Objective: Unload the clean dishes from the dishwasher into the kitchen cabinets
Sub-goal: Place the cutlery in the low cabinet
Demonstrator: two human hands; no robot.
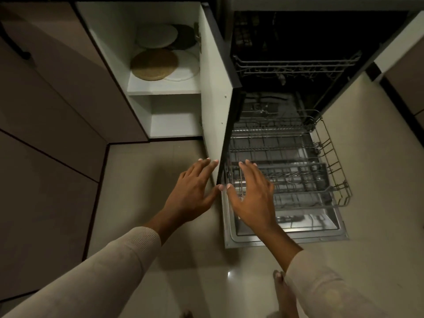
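The dishwasher stands open with its door (pixel 284 235) flat near the floor. Its lower wire rack (pixel 298 161) is pulled out over the door and looks bare; the upper rack (pixel 296 65) sits in the dark tub. To the left an open white cabinet (pixel 164 87) holds round plates and mats (pixel 153 64) on its upper shelf. The cabinet door (pixel 216 106) swings out between cabinet and dishwasher. My left hand (pixel 191 191) has straight fingers at the door's lower left face. My right hand (pixel 251 196) is spread open just right of the door's edge, over the rack.
Closed beige cabinet fronts (pixel 57 111) run along the left. Pale tiled floor (pixel 367 203) lies right of the dishwasher and below the hands. A bare foot (pixel 284 292) stands near the bottom, close to the dishwasher door's front edge.
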